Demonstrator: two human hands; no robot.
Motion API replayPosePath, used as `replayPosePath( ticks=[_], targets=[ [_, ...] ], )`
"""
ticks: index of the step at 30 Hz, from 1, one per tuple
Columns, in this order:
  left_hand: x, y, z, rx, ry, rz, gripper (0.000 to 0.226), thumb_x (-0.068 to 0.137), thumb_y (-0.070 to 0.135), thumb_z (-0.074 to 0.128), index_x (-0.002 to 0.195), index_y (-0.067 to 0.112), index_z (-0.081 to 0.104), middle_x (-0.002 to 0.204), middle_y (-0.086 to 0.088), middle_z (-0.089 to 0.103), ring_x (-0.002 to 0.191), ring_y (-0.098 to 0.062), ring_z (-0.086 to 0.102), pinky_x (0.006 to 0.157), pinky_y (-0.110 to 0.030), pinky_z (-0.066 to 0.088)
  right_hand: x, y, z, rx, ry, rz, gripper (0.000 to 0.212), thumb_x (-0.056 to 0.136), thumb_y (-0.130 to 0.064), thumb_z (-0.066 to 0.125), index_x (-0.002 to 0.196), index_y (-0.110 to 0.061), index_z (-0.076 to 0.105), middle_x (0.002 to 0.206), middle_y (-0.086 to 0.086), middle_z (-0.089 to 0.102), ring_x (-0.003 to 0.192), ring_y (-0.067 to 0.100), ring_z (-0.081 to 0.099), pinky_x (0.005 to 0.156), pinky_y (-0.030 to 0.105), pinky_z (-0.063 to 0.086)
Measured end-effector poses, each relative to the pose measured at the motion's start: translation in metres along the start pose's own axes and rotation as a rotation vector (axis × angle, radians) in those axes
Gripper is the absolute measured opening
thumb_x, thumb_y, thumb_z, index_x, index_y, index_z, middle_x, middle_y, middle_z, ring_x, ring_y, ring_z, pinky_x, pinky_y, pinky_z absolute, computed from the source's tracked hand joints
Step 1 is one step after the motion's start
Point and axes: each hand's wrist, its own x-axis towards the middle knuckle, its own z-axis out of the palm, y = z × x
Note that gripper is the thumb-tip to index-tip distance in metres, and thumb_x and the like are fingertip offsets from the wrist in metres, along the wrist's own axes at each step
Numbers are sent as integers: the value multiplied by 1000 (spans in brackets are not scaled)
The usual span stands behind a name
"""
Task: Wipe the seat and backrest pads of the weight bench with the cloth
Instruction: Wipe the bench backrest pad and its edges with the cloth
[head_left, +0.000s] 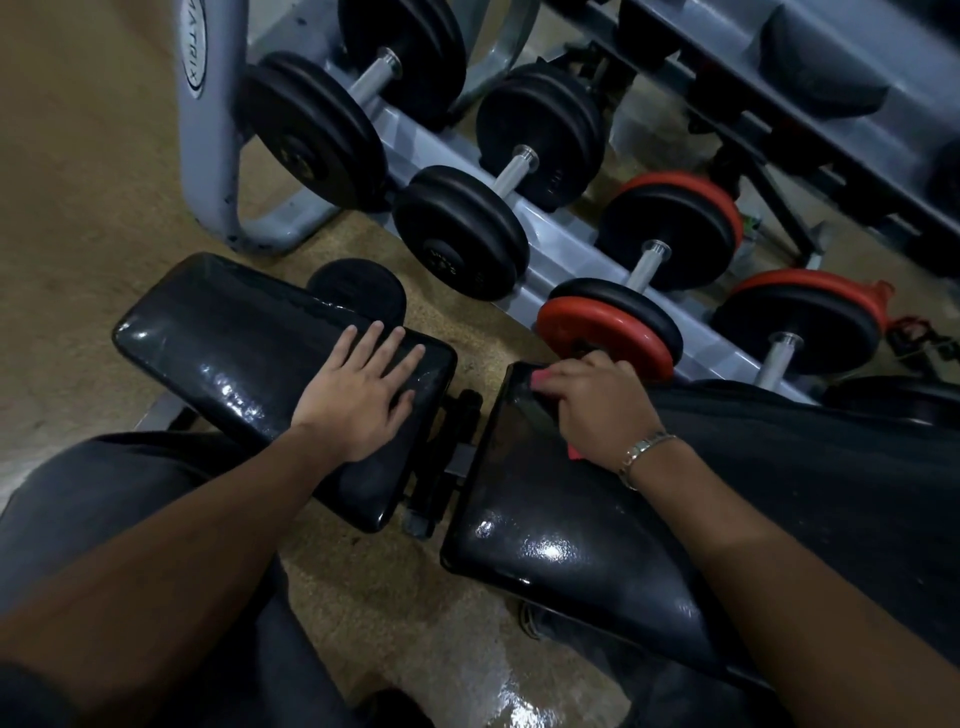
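Observation:
The bench's glossy black seat pad (218, 338) lies at the left. My left hand (358, 395) rests flat on its near right part, fingers spread, holding nothing. The black backrest pad (550, 530) runs off to the right, separated from the seat by a hinge gap. My right hand (597, 410) presses a pink-red cloth (540, 382) against the backrest's far end by the gap. Only small bits of the cloth show at the fingertips and under the palm.
A grey dumbbell rack (566, 239) stands just behind the bench with several black and red-plated dumbbells (608, 332). A black round weight plate (358, 291) lies on the tan floor by the seat. My dark-trousered knees are at the bottom left.

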Motion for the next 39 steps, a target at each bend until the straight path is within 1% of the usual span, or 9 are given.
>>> replayPosePath(
  ticks=[4,7,12,17,22,25,28,33,39],
  targets=[
    [0,0,-1,-1,-5,1,66,103,54,12,162,25,15,169,-10,22,158,-31,11,127,-51,9,10,14,-1,41,22,61,30,93,-23,47,111,-36,67,119,-11,64,106,22,50,91,42,38],
    [1,0,-1,-8,-2,-3,66,103,54,11,163,26,15,169,-9,20,158,-30,9,127,-51,8,25,9,6,-12,34,209,33,92,-21,48,119,-30,65,123,-3,63,110,27,49,93,43,37],
    [0,0,0,-17,-12,-1,67,103,54,10,163,26,13,170,-9,18,159,-30,7,128,-51,6,18,3,5,94,-29,-65,38,88,-13,51,112,-35,70,122,-14,66,108,20,51,91,41,37],
    [1,0,1,-9,-12,-3,66,103,54,11,162,26,15,169,-10,20,158,-31,9,127,-51,7,38,14,8,20,21,123,31,89,-17,50,111,-31,67,118,-6,65,105,25,49,90,42,35],
    [1,0,0,-22,-7,-7,66,103,54,12,162,26,15,169,-9,20,158,-30,8,128,-51,7,34,1,13,73,-35,-103,41,84,-13,49,109,-35,72,119,-16,68,104,19,51,84,36,33],
    [2,0,1,-30,-7,-8,65,103,54,14,162,26,16,169,-9,21,158,-30,9,127,-52,8,42,7,11,66,-15,-19,31,84,-15,49,101,-33,68,112,-11,65,101,19,48,88,38,35],
    [2,0,0,-19,-7,-7,65,103,53,16,162,26,19,168,-10,23,158,-31,12,127,-52,10,56,-4,18,-31,-46,95,36,85,-14,53,116,-27,64,121,-3,62,109,25,47,93,40,36],
    [1,1,-1,-11,-3,-6,65,103,53,18,162,25,19,168,-10,23,158,-31,12,126,-52,11,55,2,12,158,-127,-76,42,85,-8,47,108,-34,70,126,-13,65,104,18,49,92,39,40],
    [2,0,0,-7,-3,-10,65,103,53,19,162,26,21,168,-10,24,158,-31,13,126,-52,12,70,2,14,-48,-151,63,37,88,-15,50,120,-26,66,127,2,62,108,28,49,92,42,42]
  ],
)
